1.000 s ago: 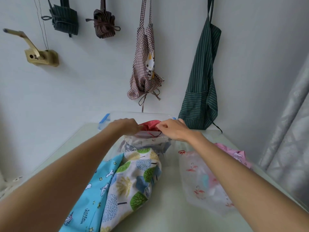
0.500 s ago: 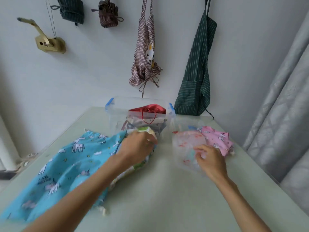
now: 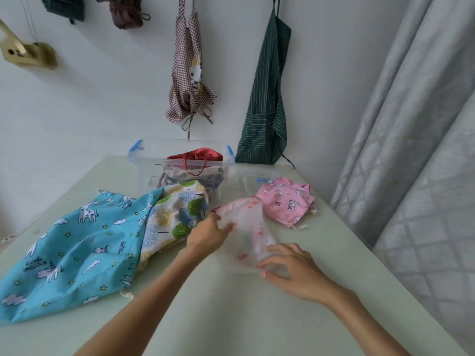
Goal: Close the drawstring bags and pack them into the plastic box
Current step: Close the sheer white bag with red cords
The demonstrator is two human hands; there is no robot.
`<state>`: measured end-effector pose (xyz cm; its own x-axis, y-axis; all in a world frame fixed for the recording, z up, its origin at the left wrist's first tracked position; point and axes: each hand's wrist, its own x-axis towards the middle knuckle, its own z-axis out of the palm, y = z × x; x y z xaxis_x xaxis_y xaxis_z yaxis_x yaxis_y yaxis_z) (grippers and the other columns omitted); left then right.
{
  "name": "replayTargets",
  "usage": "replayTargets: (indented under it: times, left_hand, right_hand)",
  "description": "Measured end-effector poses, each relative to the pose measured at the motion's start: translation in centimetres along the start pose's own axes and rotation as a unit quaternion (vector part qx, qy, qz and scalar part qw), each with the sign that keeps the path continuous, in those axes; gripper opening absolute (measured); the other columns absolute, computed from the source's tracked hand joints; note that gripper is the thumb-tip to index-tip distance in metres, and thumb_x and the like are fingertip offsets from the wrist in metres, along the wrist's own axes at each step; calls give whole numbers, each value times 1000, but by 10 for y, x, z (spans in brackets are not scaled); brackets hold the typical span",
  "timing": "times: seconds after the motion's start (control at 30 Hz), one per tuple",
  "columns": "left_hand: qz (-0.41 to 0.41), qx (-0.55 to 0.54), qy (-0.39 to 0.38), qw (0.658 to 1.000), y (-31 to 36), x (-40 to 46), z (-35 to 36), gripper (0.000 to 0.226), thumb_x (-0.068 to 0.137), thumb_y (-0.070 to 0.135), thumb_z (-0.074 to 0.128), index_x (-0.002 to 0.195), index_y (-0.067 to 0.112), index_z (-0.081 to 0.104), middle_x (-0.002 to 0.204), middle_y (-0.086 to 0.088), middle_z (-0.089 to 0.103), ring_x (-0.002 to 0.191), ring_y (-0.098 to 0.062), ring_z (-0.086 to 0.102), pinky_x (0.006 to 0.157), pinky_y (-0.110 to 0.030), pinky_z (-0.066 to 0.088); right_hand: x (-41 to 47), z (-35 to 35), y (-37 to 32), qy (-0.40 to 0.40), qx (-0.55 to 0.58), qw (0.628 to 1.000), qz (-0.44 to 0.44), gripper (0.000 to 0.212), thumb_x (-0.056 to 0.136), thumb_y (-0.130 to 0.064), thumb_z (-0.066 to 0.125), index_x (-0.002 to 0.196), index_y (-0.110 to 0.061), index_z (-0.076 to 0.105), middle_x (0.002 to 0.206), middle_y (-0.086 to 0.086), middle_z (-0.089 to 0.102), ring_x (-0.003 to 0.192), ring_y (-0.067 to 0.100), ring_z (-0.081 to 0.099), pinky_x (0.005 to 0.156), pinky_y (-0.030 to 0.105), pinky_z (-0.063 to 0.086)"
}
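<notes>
A translucent white drawstring bag with red flamingo prints (image 3: 248, 228) lies mid-table, blurred by motion. My left hand (image 3: 209, 233) grips its left edge near the mouth. My right hand (image 3: 290, 269) rests on its near end, fingers spread over it. The clear plastic box (image 3: 144, 160) with blue latches stands at the back, with a red bag (image 3: 198, 156) on top of other bags inside. A blue unicorn bag (image 3: 77, 247) and a tree-print bag (image 3: 177, 214) lie at left. A pink unicorn bag (image 3: 288, 201) lies at right.
The box's clear lid (image 3: 253, 176) lies flat behind the pink bag. Aprons (image 3: 267, 98) hang on the back wall. A grey curtain (image 3: 416, 150) runs along the table's right side. Bare tabletop (image 3: 231, 317) lies near me.
Both hands left the box and came back toward me. My left hand moved from the tree-print bag to the translucent bag, which now lies closer between both hands.
</notes>
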<state>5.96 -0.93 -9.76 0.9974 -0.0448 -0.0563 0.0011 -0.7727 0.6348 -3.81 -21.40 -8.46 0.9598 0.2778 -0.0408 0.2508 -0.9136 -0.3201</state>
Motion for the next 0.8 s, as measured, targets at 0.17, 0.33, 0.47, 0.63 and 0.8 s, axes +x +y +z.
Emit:
replayTargets:
  times: [0.17, 0.33, 0.47, 0.63, 0.8]
  left_hand:
    - [-91, -177, -49, 979, 8, 0, -10, 53, 83, 47, 64, 112, 5, 52, 99, -8, 61, 75, -15, 64, 52, -22, 45]
    - [-81, -210, -132, 965, 14, -7, -7, 21, 86, 23, 64, 68, 17, 56, 65, -1, 46, 54, -12, 38, 50, -20, 26]
    - [-17, -249, -181, 951, 15, -11, -20, 8, 81, 16, 63, 86, 22, 64, 85, 1, 62, 80, -12, 57, 67, -22, 42]
    - [133, -227, -86, 961, 34, -10, -56, 22, 87, 3, 62, 105, 16, 63, 93, -5, 64, 81, -14, 59, 71, -18, 50]
    - [259, -349, 75, 898, 88, -19, -108, 16, 88, 6, 61, 89, 21, 68, 91, 3, 70, 88, -12, 65, 78, -15, 53]
  right_hand:
    - [-1, -38, -8, -164, 124, 978, -21, 21, 88, -34, 62, 105, -26, 71, 111, -4, 67, 88, -6, 53, 80, 8, 40]
    - [57, -48, 0, 60, 205, 961, 176, 22, 85, -37, 62, 88, -16, 57, 81, 0, 58, 55, 9, 52, 47, 20, 39]
    - [76, -38, 8, -46, 296, 916, 266, 41, 79, -44, 69, 102, -12, 57, 74, -1, 54, 49, 8, 43, 39, 17, 30]
    - [77, -61, 6, 71, 450, 879, 143, 22, 79, -14, 74, 98, -6, 65, 64, 5, 47, 45, 7, 33, 38, 17, 27]
    - [69, -114, -25, 330, 439, 836, -11, 23, 77, -7, 75, 87, -23, 61, 80, -8, 62, 60, 1, 58, 54, 18, 50]
